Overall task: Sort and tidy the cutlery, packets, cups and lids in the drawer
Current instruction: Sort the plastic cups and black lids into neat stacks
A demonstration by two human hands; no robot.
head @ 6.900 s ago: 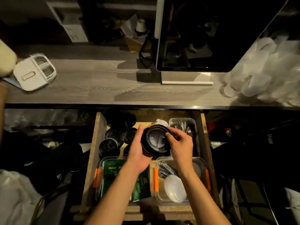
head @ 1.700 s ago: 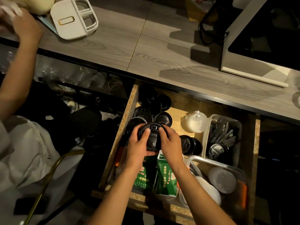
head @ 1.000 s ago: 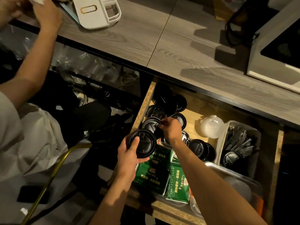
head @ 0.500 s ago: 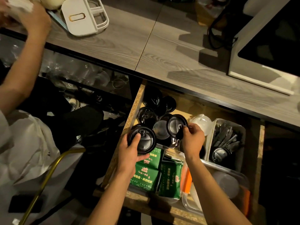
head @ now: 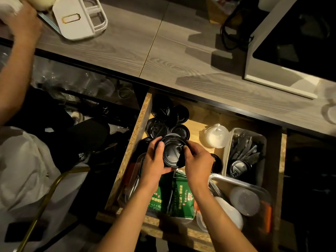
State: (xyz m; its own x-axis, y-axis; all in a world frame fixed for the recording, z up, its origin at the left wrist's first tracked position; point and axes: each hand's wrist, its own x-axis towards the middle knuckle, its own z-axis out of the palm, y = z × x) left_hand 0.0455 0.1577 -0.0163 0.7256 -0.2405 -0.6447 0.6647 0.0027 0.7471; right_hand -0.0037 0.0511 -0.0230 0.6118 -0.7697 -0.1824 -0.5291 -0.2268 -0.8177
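Gripping a stack of black cup lids [head: 172,153] from both sides, the left hand [head: 156,159] and the right hand [head: 198,160] meet over the open drawer [head: 140,128]; the left thumb lies across the top lid's face, and the right fingers curl over the stack's right edge. The stack is held above the drawer's left half, just in front of more loose black lids [head: 163,117] lying against the drawer's left wall; a clear domed lid [head: 214,136] sits to their right on the bare wooden floor. Further right, a clear bin [head: 261,140] holds dark wrapped cutlery [head: 243,150] with another black lid [head: 240,168] lying on it. Under the wrists stand green packets [head: 181,195] in a clear container; beside them a second clear tub [head: 267,193] holds pale round lids [head: 243,197]. Above the drawer runs a grey wood-grain counter [head: 163,57] — a white lidded box [head: 80,17] lies at its left end, where another person's hand [head: 23,22] rests.
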